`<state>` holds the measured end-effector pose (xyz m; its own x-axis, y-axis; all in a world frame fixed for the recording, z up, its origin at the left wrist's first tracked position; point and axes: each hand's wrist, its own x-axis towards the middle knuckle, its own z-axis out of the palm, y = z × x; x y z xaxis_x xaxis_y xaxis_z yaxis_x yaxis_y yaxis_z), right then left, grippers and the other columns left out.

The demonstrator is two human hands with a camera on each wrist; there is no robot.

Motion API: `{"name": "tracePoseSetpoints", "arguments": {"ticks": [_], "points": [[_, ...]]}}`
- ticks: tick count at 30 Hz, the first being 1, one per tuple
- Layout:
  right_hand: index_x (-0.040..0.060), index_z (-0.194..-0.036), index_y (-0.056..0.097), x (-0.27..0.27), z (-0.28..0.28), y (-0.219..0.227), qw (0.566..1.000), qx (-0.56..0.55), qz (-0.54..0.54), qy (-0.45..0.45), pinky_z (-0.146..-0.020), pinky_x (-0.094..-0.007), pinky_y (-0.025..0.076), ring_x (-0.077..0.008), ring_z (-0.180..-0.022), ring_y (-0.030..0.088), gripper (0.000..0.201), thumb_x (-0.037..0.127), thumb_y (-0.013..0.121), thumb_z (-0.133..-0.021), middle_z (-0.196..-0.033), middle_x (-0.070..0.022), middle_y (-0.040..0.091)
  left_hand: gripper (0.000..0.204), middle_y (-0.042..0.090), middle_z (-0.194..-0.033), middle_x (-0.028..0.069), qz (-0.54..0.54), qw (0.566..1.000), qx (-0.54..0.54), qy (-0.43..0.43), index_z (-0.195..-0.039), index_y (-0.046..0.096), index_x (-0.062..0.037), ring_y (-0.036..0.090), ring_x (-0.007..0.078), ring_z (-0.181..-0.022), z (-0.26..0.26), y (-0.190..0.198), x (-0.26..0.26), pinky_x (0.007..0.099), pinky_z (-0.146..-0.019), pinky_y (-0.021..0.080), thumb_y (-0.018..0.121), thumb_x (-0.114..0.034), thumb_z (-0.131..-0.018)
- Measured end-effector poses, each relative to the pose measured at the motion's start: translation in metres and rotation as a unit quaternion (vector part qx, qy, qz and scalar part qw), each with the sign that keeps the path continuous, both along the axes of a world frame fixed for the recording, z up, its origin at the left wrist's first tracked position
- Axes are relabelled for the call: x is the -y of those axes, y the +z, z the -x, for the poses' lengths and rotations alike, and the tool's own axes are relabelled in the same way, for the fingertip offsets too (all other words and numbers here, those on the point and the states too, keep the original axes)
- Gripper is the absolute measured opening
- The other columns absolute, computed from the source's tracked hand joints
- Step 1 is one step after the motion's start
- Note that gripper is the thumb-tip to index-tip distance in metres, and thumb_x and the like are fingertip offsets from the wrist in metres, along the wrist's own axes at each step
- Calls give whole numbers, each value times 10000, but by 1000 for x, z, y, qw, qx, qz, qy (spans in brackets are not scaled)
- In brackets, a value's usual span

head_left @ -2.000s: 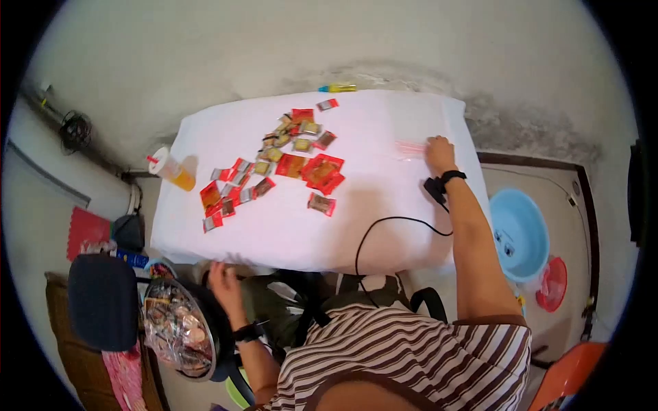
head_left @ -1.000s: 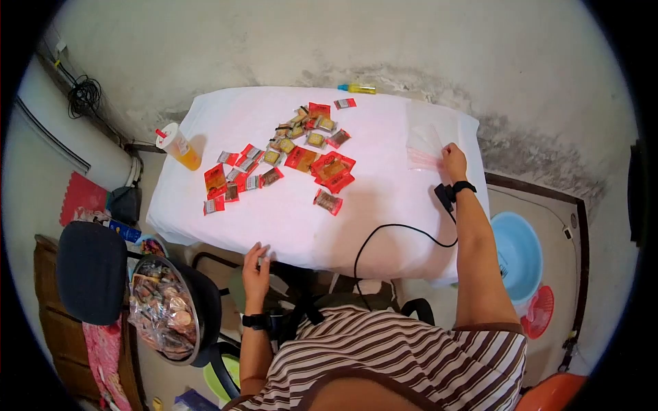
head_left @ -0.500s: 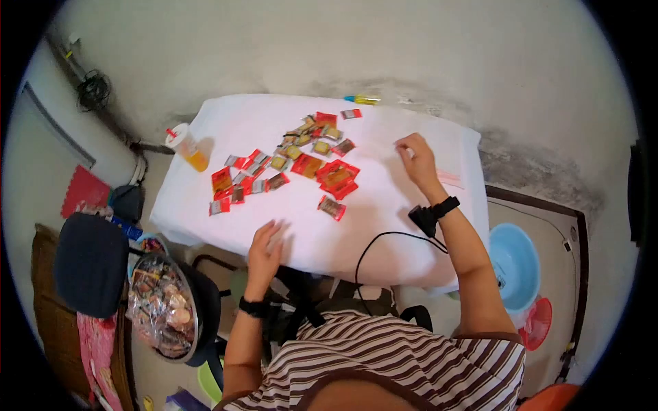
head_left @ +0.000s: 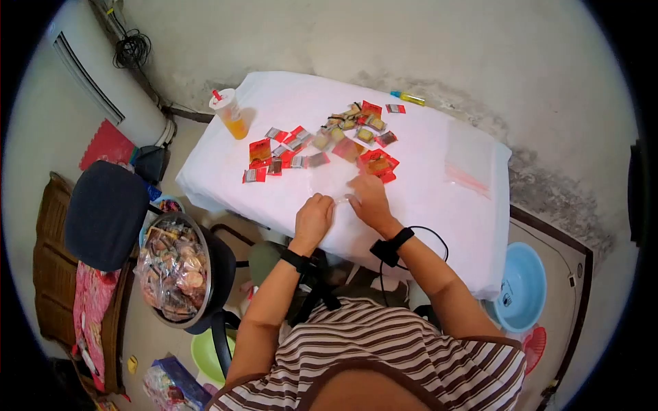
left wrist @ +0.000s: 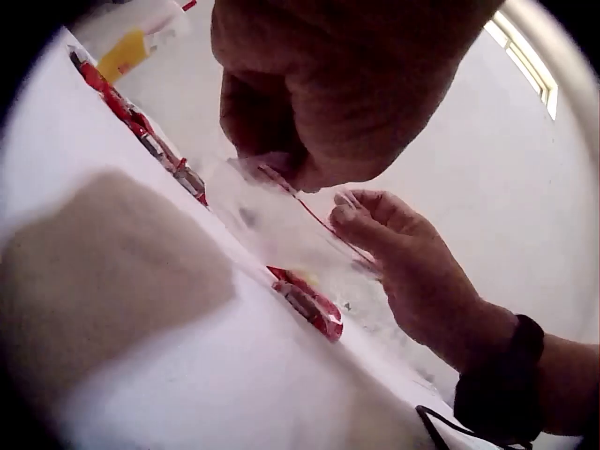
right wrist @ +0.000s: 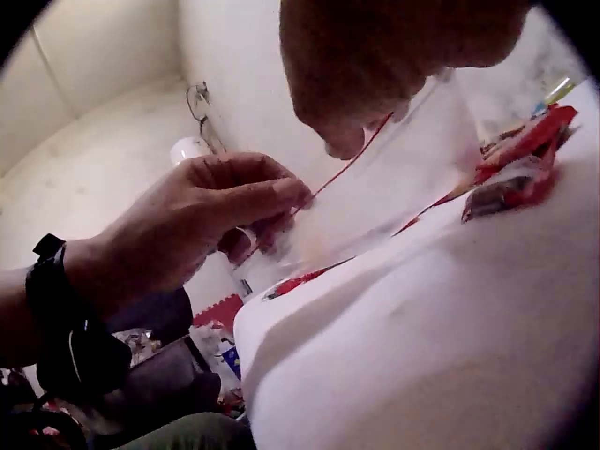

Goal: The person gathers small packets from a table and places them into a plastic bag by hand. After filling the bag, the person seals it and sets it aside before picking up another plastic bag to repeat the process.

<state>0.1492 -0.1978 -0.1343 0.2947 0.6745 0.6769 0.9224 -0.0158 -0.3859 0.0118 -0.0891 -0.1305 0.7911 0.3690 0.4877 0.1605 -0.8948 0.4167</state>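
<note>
A white-cloth-covered worktop [head_left: 418,144] stands before the person, its far side near the wall. On the floor to its right is a pale blue basin [head_left: 528,274]; to its left, a dark bowl [head_left: 223,274] is heaped with clear-wrapped items. Flat clear plastic [head_left: 469,154] with a pink strip lies at the worktop's far right. A clear bag [right wrist: 412,178] with a red-lined edge is held above the worktop's near middle, some packets showing hazily through it. The left hand [head_left: 314,219] has its grip pinched on that edge; the right hand [head_left: 372,202] grips the same edge further right. A lidded cup [head_left: 229,116] of orange drink stands far left, a yellow bottle [head_left: 412,98] lies at the far edge, and small red and clear packets [head_left: 260,151] lie scattered between.
</note>
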Motion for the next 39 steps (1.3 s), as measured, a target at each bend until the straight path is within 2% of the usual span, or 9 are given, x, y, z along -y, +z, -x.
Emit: {"name": "tracePoseSetpoints", "arguments": {"ticks": [4,6,8,9,19,24,31,36,39], "points": [[22,-1181,427,1,7,-34,968,-125,-112,-186,-825,-378,417,-251,-963,501,577,120,702,-683,-971,-132,514,68,527,-776,123,92,995,39,25,-824,528,-54,546,322,-713,1,-10,9,405,-611,451,566,-99,-789],[4,-1243,350,1,13,-44,924,-326,-72,-186,-685,-301,464,-170,-897,525,633,166,685,-731,-982,-107,536,68,529,-782,125,115,992,39,34,-834,525,-54,546,323,-718,-2,-13,14,403,-613,451,560,-93,-790],[3,-1268,304,1,17,-33,745,-651,-47,-138,-538,-233,453,-127,-788,544,652,209,665,-767,-917,-80,540,89,532,-791,126,114,992,47,19,-849,511,-57,549,324,-726,-6,-16,19,402,-615,453,563,-92,-785],[22,-1269,292,1,19,-28,721,-680,-67,-114,-480,-223,439,-115,-674,537,618,206,635,-789,-877,-62,549,89,532,-791,126,116,992,47,20,-849,511,-57,549,324,-726,-7,-16,22,402,-615,453,563,-92,-785],[11,-1205,375,-14,14,-28,754,-649,-102,-18,-477,-219,421,-115,-650,546,558,258,658,-793,-846,-58,564,156,524,-752,141,130,992,4,4,-778,473,-46,538,353,-685,-6,-10,18,419,-579,426,609,-121,-771],[12,-1176,427,-24,11,-21,836,-542,-12,-84,-483,-234,439,-125,-644,552,472,225,634,-809,-877,-62,574,173,524,-753,140,115,993,13,-23,-779,474,-47,540,354,-680,-3,-10,20,421,-566,424,623,-135,-769],[32,-1184,444,-34,12,-39,787,-614,-58,-15,-488,-226,453,-129,-667,556,430,49,550,-768,-902,-73,552,143,543,-751,147,194,979,44,51,-812,492,-49,551,346,-676,3,-6,9,401,-574,438,608,-132,-792],[53,-1164,458,-37,11,-29,839,-542,-31,7,-536,-228,465,-138,-746,559,452,-8,523,-720,-955,-85,532,123,494,-698,131,181,942,250,136,-809,492,-33,509,264,-570,5,31,-20,338,-528,425,610,-68,-803],[28,-1159,449,-32,3,-34,920,-375,111,35,-727,-294,470,-188,-834,568,427,6,538,-742,-1072,-112,535,115,500,-725,116,86,969,213,95,-813,500,-32,521,280,-598,9,41,-16,337,-548,434,612,-44,-789]]}}
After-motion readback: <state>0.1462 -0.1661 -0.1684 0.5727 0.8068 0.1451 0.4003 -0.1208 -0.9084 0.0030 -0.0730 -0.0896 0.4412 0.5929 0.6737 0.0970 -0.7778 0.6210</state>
